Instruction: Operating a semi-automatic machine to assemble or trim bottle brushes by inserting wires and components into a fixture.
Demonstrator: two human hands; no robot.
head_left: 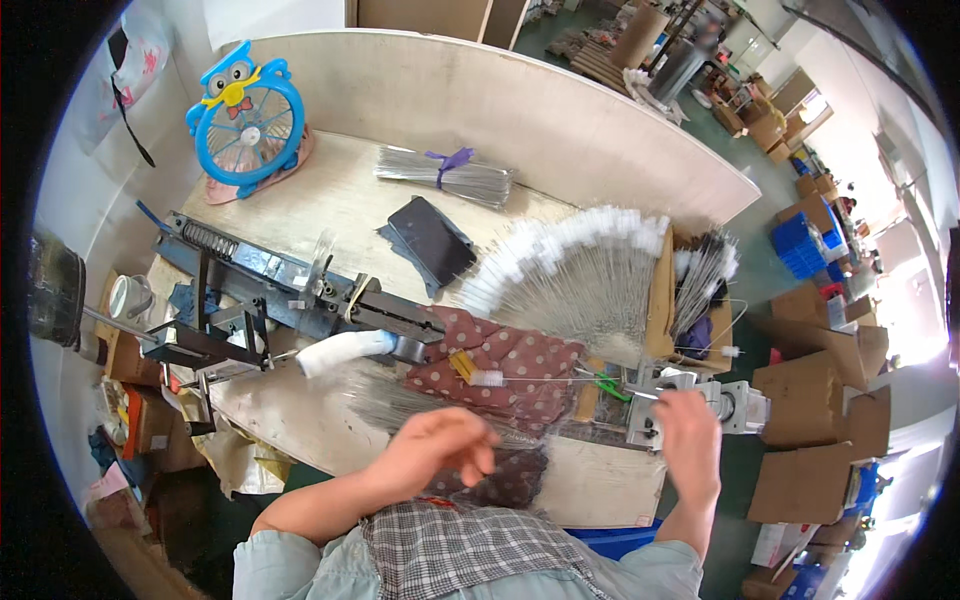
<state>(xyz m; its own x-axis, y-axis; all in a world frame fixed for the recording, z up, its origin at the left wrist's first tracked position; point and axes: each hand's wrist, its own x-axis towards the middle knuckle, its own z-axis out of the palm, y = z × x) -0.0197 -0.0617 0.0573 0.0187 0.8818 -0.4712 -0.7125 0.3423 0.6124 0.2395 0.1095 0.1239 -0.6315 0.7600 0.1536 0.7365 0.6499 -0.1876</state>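
My left hand [447,442] hovers over a bundle of thin metal wires [385,403] at the near middle, its fingers loosely curled and nothing visible in them. At the right, my right hand [690,435] pinches a thin metal rod [645,394] beside a small metal clamping machine [742,408]; its fingers partly hide the contact. A small bottle brush with a white bristle head [487,378] lies level over a polka-dot cloth [530,350], its wire stem reaching toward that machine. Next to the stem are a yellow block [462,366] and a green-handled tool [608,385].
A fan of finished white brushes [570,265] spreads behind, beside a cardboard box [660,300] of more brushes. A long metal press [310,290] crosses the left. Farther back are a dark phone [430,240], a tied wire bundle [445,177] and a blue fan [250,130].
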